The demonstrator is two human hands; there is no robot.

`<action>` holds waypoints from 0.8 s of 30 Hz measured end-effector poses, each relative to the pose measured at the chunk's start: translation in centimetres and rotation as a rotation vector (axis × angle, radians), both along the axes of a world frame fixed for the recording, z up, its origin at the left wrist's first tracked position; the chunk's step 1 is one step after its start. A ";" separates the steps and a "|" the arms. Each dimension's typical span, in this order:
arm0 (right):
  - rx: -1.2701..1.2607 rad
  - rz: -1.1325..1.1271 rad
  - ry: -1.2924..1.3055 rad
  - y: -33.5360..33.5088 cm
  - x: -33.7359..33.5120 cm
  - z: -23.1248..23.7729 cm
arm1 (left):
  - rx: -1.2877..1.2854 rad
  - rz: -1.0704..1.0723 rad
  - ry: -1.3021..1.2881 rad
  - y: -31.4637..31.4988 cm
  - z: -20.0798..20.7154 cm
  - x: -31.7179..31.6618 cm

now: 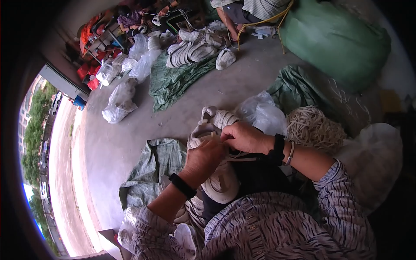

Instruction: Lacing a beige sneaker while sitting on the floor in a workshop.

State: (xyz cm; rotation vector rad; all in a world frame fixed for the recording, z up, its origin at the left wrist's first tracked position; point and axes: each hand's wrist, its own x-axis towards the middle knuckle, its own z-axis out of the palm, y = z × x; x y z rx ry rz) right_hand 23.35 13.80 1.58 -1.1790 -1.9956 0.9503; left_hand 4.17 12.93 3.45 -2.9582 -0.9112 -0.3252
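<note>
A cream sneaker (220,184) lies across my lap, its rounded toe toward me and its collar pointing away. My left hand (204,155) is closed over the middle of the sneaker, by the tongue and eyelets. Close against it, my right hand (245,138) pinches with thumb and forefinger at a shoelace; the fingertips partly hide that spot. Pale shoelace (243,159) strands trail to the right beneath my right wrist. Just beyond my hands sit more pale shoes (223,118). White shoes (186,236) also lie beside my left forearm.
A heap of loose laces (316,128) lies right, beside a clear plastic bag (262,112). Green woven sheeting (151,167) spreads at left. Farther off, people (132,19) sit near a shoe pile (195,50). A huge green sack (333,43) stands back right.
</note>
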 end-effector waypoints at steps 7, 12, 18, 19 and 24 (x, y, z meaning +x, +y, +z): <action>0.044 0.041 -0.102 -0.1 -0.4 -0.5 | -0.263 -0.235 -0.287 -5.3 0.2 0.2; 0.091 0.092 -0.198 -0.4 -0.4 0.5 | -0.127 -0.254 -0.254 -4.4 0.9 0.4; 0.216 0.192 -0.640 -0.1 -1.3 2.6 | 0.127 -0.011 -0.034 1.6 2.1 -1.8; 0.163 0.199 -0.644 -0.1 -1.8 3.7 | 0.127 -0.005 -0.036 1.6 1.9 -2.1; 0.188 0.212 -0.662 -0.2 -2.6 3.9 | 0.032 0.077 0.188 1.7 1.2 -2.4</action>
